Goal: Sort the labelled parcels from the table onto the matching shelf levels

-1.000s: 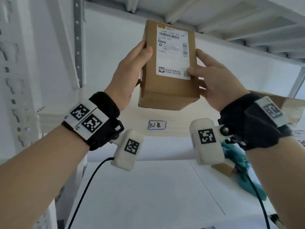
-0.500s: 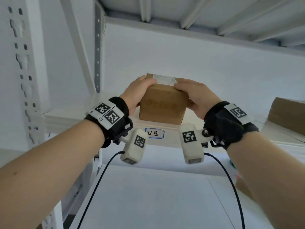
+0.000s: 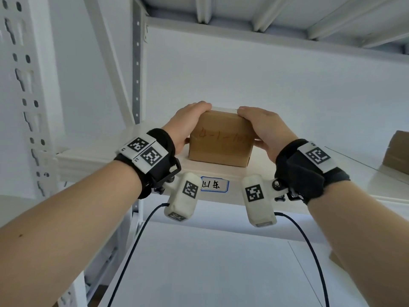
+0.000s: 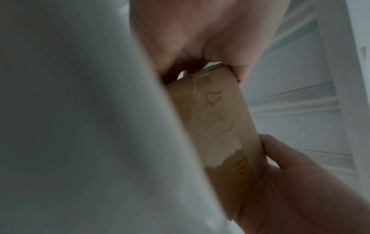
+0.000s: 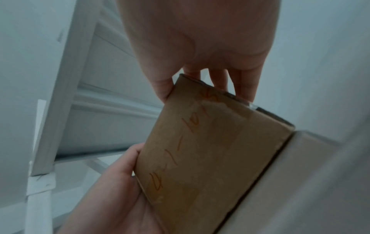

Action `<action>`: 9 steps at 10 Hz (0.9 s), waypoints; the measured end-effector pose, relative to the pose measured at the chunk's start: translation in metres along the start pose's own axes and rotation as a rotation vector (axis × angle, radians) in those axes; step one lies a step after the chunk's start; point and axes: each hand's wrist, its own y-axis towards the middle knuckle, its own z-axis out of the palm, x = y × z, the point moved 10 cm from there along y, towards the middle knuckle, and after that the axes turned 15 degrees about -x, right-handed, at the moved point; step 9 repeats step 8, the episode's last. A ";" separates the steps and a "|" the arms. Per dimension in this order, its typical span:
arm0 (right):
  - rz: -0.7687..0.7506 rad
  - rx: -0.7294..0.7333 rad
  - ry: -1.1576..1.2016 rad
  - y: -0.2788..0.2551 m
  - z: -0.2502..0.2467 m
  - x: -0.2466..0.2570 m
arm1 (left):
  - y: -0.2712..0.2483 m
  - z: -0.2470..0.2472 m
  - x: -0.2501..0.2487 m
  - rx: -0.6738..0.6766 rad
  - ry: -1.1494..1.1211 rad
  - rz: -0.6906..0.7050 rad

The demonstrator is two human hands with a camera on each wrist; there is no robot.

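A brown cardboard parcel [image 3: 220,139] with orange handwriting on its near face sits on the white shelf [image 3: 93,156], just above a handwritten shelf label [image 3: 214,185]. My left hand [image 3: 188,122] grips its left side, fingers curled over the top edge. On the other side my right hand [image 3: 263,127] grips it the same way. In the left wrist view the parcel [image 4: 218,134] lies between my left hand [image 4: 200,39] and my right hand [image 4: 296,182]. The right wrist view shows the parcel [image 5: 210,158] resting against the shelf edge [image 5: 300,174], right hand [image 5: 202,47] on its top.
Another cardboard box [image 3: 396,151] stands on the same shelf at the far right. A perforated white upright [image 3: 22,96] rises at the left, and the ribbed underside of the upper shelf [image 3: 265,12] is overhead. A white surface [image 3: 210,273] lies below the shelf.
The parcel went from held up with its printed label facing me to lying on the shelf, label on top. Both hands followed it forward and still hold its sides.
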 end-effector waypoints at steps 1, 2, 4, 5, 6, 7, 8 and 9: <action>-0.003 -0.011 -0.019 0.002 -0.002 -0.001 | 0.003 0.001 0.001 0.007 0.009 0.009; -0.009 -0.012 -0.038 0.003 -0.002 -0.003 | 0.003 0.002 0.001 0.018 0.023 0.022; -0.012 -0.014 -0.094 -0.002 -0.004 -0.001 | 0.001 0.001 -0.001 -0.003 0.062 0.051; -0.054 -0.009 -0.176 -0.007 -0.006 0.004 | -0.002 0.001 -0.010 -0.049 0.179 0.120; -0.153 -0.031 -0.307 -0.013 -0.012 0.017 | -0.010 -0.003 -0.021 -0.079 0.366 0.166; -0.229 -0.020 -0.479 -0.014 -0.018 0.022 | -0.014 -0.010 -0.028 -0.110 0.534 0.197; -0.243 -0.034 -0.618 -0.018 -0.028 0.021 | -0.034 -0.017 -0.037 -0.142 0.616 0.229; -0.243 -0.034 -0.618 -0.018 -0.028 0.021 | -0.034 -0.017 -0.037 -0.142 0.616 0.229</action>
